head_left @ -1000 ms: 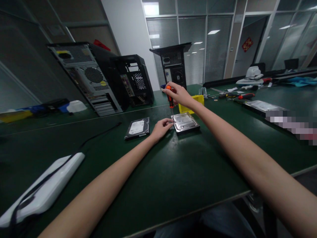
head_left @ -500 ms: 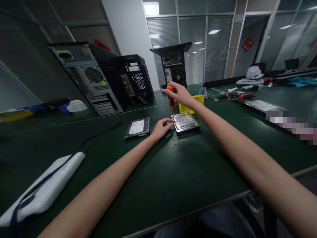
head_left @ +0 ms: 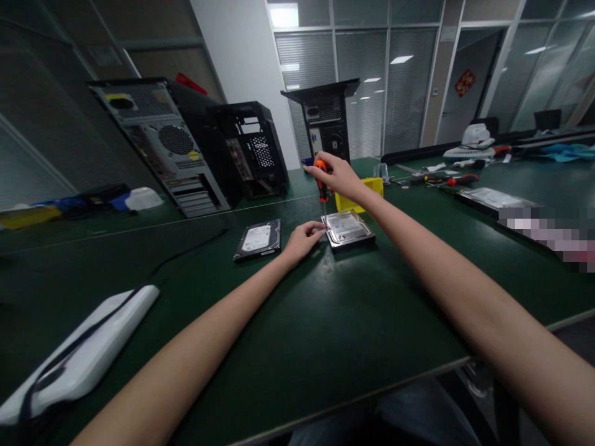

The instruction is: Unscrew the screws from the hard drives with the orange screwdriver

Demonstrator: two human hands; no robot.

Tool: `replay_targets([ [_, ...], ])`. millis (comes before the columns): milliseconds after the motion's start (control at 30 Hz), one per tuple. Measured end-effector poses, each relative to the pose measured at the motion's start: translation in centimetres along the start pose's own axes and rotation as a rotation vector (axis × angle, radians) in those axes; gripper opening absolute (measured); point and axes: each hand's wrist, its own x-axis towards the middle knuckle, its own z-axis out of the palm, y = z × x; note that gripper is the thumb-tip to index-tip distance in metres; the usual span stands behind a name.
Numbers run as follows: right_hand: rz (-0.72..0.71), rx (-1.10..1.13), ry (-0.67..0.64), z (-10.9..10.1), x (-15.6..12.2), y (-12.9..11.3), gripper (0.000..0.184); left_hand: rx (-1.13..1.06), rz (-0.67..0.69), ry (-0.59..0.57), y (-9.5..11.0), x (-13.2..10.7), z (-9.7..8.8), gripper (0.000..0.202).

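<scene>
A silver hard drive (head_left: 348,228) lies flat on the green table (head_left: 325,334) in front of me. My right hand (head_left: 338,176) is closed round the orange handle of a screwdriver (head_left: 321,186), held upright with its tip on the drive's near left corner. My left hand (head_left: 303,240) rests on the table with its fingertips pinched against that same corner, steadying the drive. A second hard drive (head_left: 259,239) with a white label lies to the left, apart from both hands.
Three open computer cases (head_left: 167,145) (head_left: 253,148) (head_left: 328,121) stand along the back. A yellow bin (head_left: 360,193) sits behind the silver drive. A white device with a black cable (head_left: 83,353) lies near left. Tools (head_left: 446,179) and a flat board (head_left: 493,199) lie at right.
My right hand's fingers have shifted slightly round the screwdriver handle, as in turning it. The left hand and both drives have stayed in place.
</scene>
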Motion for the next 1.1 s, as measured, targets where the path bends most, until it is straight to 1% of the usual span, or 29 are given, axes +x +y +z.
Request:
replay_targets([
  [200,-0.005,0.066,-0.037,0.4,0.2,0.5,0.032,0.006,0.012,0.004,-0.3,0.1,0.1,0.031],
  [333,-0.061,0.047,-0.010,0.5,0.2,1.0,0.031,-0.001,0.013,-0.005,-0.5,0.2,0.1,0.032],
  [400,-0.067,0.042,-0.001,0.5,0.1,1.2,0.032,0.001,0.011,-0.004,-0.5,0.1,0.1,0.032],
  [667,-0.031,0.043,0.000,0.5,-0.1,0.9,0.041,0.008,0.009,0.002,-0.5,0.2,0.1,0.033],
  [1100,0.008,0.043,-0.001,0.6,0.2,1.2,0.037,0.007,0.016,0.008,-0.6,0.2,0.1,0.031],
])
